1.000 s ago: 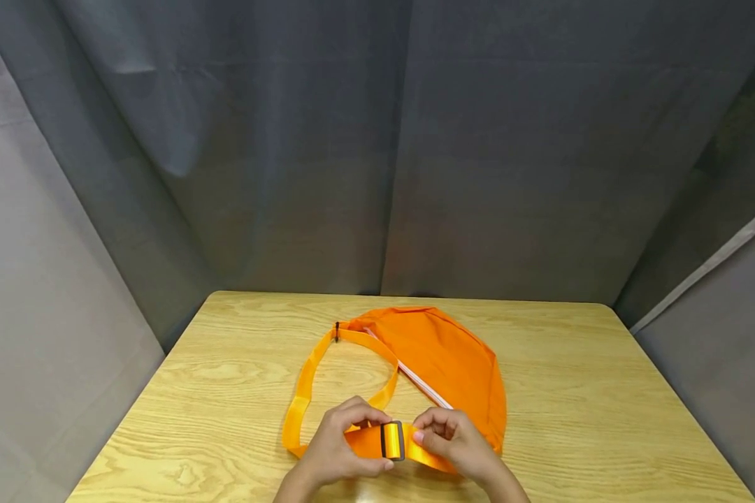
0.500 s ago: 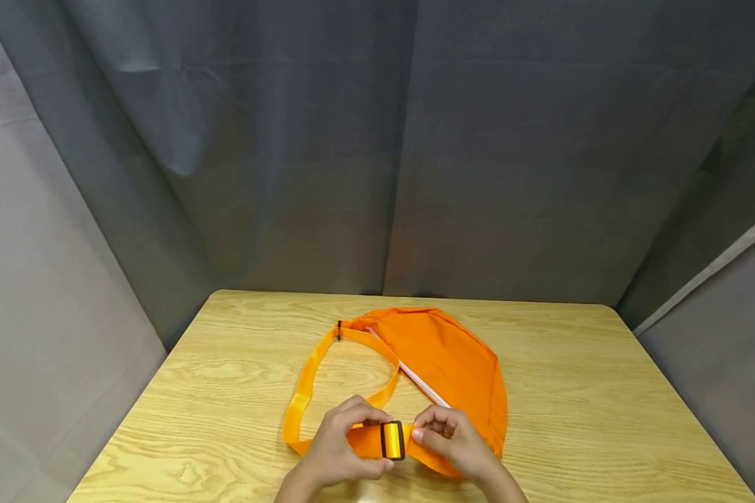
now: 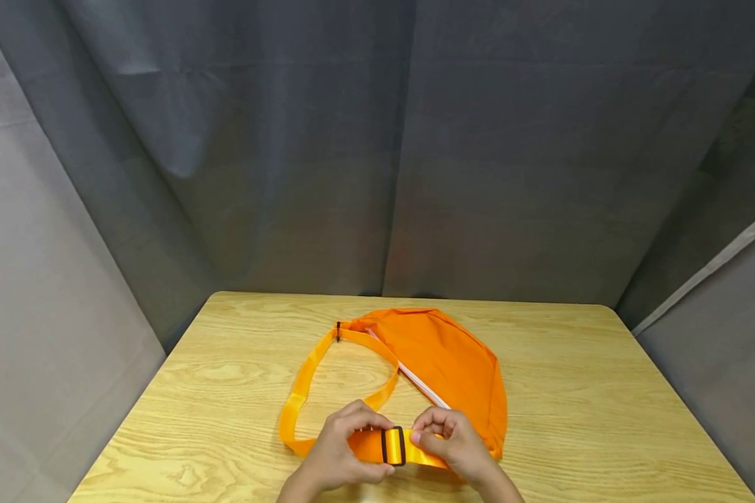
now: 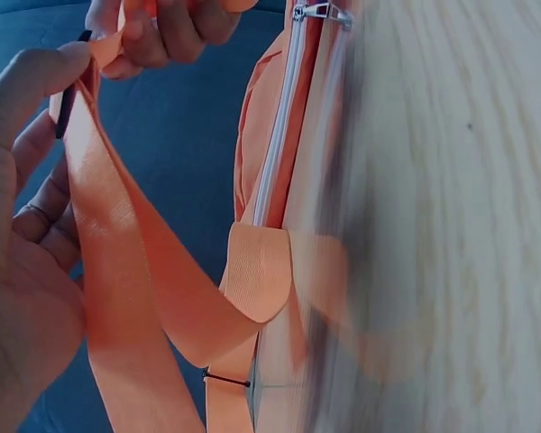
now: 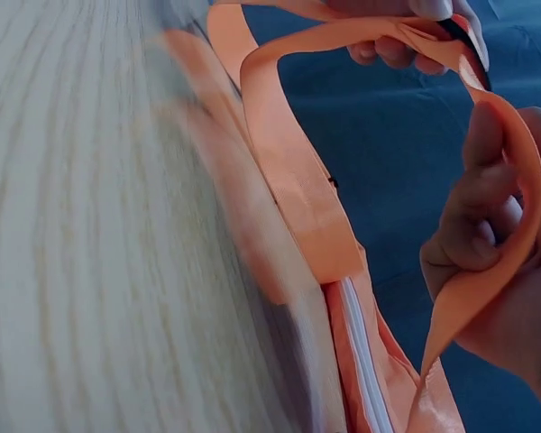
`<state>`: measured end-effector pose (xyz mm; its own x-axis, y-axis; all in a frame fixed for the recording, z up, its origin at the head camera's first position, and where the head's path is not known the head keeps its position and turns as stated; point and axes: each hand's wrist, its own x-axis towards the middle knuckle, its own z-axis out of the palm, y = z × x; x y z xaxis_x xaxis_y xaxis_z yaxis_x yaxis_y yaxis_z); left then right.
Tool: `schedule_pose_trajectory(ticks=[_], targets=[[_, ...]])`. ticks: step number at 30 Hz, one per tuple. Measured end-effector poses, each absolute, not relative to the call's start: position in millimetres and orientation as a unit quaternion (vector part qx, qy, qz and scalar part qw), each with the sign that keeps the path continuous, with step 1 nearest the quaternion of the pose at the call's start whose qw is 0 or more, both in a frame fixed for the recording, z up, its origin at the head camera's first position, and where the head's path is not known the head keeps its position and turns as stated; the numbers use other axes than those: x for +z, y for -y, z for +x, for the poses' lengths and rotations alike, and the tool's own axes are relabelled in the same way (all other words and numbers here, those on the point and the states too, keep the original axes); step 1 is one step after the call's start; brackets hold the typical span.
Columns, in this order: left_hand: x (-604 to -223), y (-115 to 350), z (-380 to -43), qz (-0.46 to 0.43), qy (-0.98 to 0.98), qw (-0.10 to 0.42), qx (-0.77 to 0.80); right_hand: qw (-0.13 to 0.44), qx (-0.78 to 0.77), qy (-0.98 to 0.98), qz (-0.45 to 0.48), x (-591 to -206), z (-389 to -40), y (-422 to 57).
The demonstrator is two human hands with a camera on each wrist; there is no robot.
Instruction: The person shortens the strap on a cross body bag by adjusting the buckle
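Note:
An orange half-round bag (image 3: 443, 356) lies on the table, with its yellow-orange strap (image 3: 297, 398) looping out to the left. My left hand (image 3: 340, 447) grips the strap at a black rectangular strap slider (image 3: 393, 446), thumb below and fingers above. Just right of the slider, my right hand (image 3: 456, 443) pinches the strap between thumb and forefinger, its other fingers curled. From the left wrist view, the slider (image 4: 68, 108) sits at the left thumb tip, raised beside the table edge. In the right wrist view, strap (image 5: 514, 207) runs down across the right fingers.
The bag rests on a wood-grain table (image 3: 604, 398) near its front. A white zipper (image 3: 424, 384) crosses the bag, its metal pull (image 4: 323, 12) visible from the left wrist. A small black tie (image 3: 338, 332) marks the strap's far end. Grey curtains (image 3: 289, 140) surround the table.
The slider and left hand have dropped slightly toward the front edge. Since half a second ago, more strap shows between slider and right fingers. The strap loop has shifted slightly left; the bag stays put.

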<state>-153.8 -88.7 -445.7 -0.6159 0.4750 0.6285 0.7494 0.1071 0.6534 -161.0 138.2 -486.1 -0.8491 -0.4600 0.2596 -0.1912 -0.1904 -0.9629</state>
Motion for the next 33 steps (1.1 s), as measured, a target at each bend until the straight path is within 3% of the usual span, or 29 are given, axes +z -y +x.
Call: schedule_pose_trajectory(ticks=[6, 15, 22, 29, 33], targets=[[-446, 88, -154, -0.415, 0.729, 0.127, -0.529, 0.093, -0.729, -0.625, -0.261, -485, -160, -135], [-449, 86, -155, -0.43, 0.724, 0.13, -0.523, 0.141, -0.718, -0.626, -0.268, -485, -162, -142], [-448, 88, -154, -0.421, 0.729, 0.123, -0.526, 0.13, -0.628, -0.726, -0.248, -487, -161, -160], [-447, 86, -153, -0.404, 0.734, 0.082, -0.54, 0.112, -0.674, -0.68, -0.267, -492, -160, -154], [-455, 82, -156, -0.422, 0.727, 0.089, -0.535, 0.119, -0.7, -0.643, -0.286, -492, -161, -147]])
